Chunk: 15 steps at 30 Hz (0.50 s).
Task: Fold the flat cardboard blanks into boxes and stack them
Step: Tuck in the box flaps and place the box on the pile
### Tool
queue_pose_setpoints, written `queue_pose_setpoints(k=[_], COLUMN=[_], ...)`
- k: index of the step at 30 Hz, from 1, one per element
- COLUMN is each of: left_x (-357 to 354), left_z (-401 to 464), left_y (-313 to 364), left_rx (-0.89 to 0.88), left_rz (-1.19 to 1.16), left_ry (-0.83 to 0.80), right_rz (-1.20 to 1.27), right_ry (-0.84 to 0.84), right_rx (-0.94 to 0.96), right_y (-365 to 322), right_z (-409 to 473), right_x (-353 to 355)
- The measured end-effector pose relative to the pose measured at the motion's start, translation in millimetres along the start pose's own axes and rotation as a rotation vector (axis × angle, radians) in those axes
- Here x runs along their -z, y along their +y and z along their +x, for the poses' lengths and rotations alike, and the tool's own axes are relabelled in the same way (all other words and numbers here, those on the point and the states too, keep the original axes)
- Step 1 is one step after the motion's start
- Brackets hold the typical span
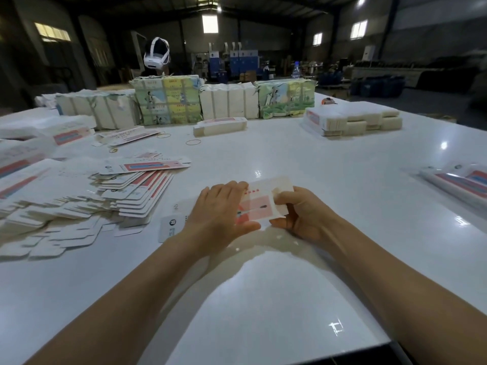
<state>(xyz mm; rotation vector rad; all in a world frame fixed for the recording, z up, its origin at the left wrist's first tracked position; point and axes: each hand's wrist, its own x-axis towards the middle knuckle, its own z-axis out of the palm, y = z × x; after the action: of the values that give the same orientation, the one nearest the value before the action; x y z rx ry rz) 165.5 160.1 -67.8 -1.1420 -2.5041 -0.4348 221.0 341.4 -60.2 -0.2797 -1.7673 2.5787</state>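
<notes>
Nearest the camera, two bare forearms reach out over the glossy white surface [303,285] toward its middle. Between them lies one cardboard blank [257,206], white with a pink printed panel, its white end flap [171,226] sticking out to the left. The left hand [218,209] lies flat on the blank's left part, fingers straight and close together, pressing it down. The right hand [295,210] grips the blank's right end, fingers curled over the far edge and thumb under the near edge; motion blur hides how far that end is lifted.

Toward the left edge a loose spread of flat blanks [100,198] fans out, overlapping, pink and blue stripes showing on several. At the right edge lies another group of striped blanks [458,183], partly cut off.

Farther out, three rubber bands [193,142] lie on the surface near a small bundle of blanks [220,126]. Toward the far right sits a low stack of white blanks [353,118]. Along the far edge stands a row of wrapped bundles [168,100], some plain white, two with green and yellow pictures. On top of one rests a white headset [156,54]. Beyond is a dim warehouse hall.
</notes>
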Motion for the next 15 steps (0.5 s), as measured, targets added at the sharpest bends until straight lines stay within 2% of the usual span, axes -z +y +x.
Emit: queue_pose_setpoints(k=[3,9,13,15], left_x=[-0.6,7.3,14.2,18.0], left_z=[0.8,-6.4,-8.6,-9.9], left_y=[4.9,15.3,20.6,24.3], left_rx=[-0.020,-0.103,-0.092,-0.101], left_rz=[0.060,0.194,0.273,0.285], left_ry=[0.049,0.105,-0.016,-0.017], right_rz=[0.055,-0.174,-0.319,-0.323], right_ry=[-0.027,-0.158,-0.087,-0.051], right_rx=[-0.071,-0.048,-0.010,-0.013], right_y=[-0.3,-1.4,-1.3,1.2], right_z=[1.6,-0.6,0.3,0.4], right_x=[1.5,4.4,6.3,5.6])
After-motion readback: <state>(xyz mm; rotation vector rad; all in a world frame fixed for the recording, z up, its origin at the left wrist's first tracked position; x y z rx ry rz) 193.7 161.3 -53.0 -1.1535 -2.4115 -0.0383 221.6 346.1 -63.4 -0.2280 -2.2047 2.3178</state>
